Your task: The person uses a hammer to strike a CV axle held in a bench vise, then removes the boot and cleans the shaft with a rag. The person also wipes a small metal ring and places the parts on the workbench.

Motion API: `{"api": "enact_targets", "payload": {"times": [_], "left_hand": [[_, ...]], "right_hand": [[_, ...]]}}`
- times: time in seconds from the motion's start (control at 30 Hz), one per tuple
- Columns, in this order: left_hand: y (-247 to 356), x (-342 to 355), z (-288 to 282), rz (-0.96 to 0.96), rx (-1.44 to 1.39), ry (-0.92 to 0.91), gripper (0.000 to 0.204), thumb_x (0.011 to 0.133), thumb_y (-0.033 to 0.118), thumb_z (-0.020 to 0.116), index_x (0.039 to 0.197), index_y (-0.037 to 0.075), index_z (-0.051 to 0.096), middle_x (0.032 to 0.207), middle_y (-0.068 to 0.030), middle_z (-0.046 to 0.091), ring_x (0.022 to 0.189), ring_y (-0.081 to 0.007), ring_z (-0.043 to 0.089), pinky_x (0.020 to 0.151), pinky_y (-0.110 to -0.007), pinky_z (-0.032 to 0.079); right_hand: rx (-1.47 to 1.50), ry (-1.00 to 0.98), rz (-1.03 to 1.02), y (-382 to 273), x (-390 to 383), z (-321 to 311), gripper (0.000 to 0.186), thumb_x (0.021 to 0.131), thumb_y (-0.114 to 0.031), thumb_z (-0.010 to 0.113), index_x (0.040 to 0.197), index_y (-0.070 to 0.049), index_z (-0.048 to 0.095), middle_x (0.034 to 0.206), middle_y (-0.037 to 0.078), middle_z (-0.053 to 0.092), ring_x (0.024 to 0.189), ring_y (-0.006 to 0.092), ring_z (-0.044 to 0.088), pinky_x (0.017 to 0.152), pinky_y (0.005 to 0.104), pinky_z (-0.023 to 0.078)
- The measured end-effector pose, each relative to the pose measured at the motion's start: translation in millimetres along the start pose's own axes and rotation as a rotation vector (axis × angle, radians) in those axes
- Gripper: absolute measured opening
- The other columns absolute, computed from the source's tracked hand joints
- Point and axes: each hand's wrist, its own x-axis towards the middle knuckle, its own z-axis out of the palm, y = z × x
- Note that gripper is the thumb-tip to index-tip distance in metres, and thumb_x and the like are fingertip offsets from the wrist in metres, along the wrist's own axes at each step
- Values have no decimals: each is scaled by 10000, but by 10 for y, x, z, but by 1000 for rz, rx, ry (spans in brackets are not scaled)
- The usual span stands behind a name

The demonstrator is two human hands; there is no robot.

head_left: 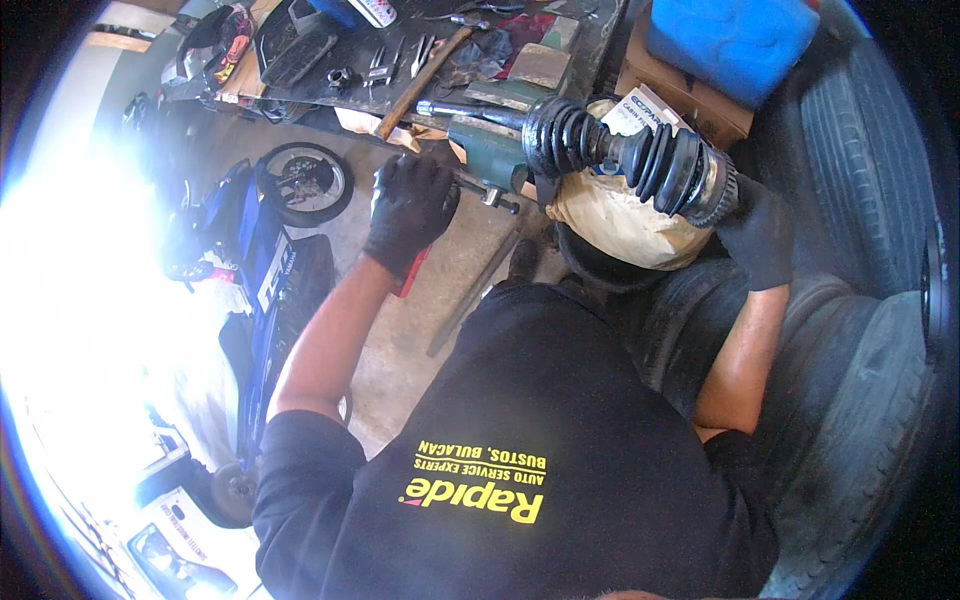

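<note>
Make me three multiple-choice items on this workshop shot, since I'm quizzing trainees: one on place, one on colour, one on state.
1. Where is the left hand?
A. On the green vise's handle
B. On the tyre
C. On the blue container

2. What colour are the gloves?
A. White
B. Black
C. Yellow

3. How is the axle shaft with rubber boots held?
A. Lying on the floor
B. Hanging from a hook
C. Clamped at the vise, the right hand under its far end

Answers: A, the glove meets the handle; B, both gloves are black; C, one end sits at the vise.

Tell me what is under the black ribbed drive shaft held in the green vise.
Under the black ribbed drive shaft sits a rounded beige cloth-covered bundle resting on a black tyre. The gloved right hand covers the bundle's right side.
</note>
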Motion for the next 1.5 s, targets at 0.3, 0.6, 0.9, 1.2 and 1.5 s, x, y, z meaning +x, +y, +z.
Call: {"api": "enact_targets", "payload": {"times": [0.3,0.6,0.9,1.2,1.5], "left_hand": [[-708,435,-54,206,140,-241,96,686,201,664,604,159,638,593,-97,617,561,-297,641,586,-485,472],[-423,819,-48,218,-5,-780,211,850,197,644,985,67,739,910,-164,741,888,-370,729,803,-487,578],[-557,756,273,252,-14,-943,194,864,106,607,961,116,775,917,-145,760,906,-351,755,814,-501,607],[-80,-368,2381,-130,-699,-1121,501,1003,431,565,1435,177,563,1445,-74,594,1303,-297,562,1131,-434,407],[1185,-242,2170,-473,-1237,-592,386,1014,306,586,1345,112,626,1301,-86,655,1203,-271,605,1035,-443,478]], "right_hand": [[14,1,-18,3,-13,-25,278,825,-278,755,1023,-84,761,961,220,736,926,413,717,788,479,561],[-97,-48,66,2,16,-10,268,787,-192,743,1022,-68,772,956,203,751,917,394,733,816,454,562],[-140,-6,217,-78,81,30,211,724,-248,760,849,-78,765,834,181,725,802,368,724,733,451,538],[-45,-118,248,203,-90,193,229,722,-248,783,879,-84,755,886,144,737,836,349,714,770,430,537],[35,-111,274,558,-544,711,339,815,-203,832,1112,-60,755,1071,125,771,993,303,733,869,417,568]]}}
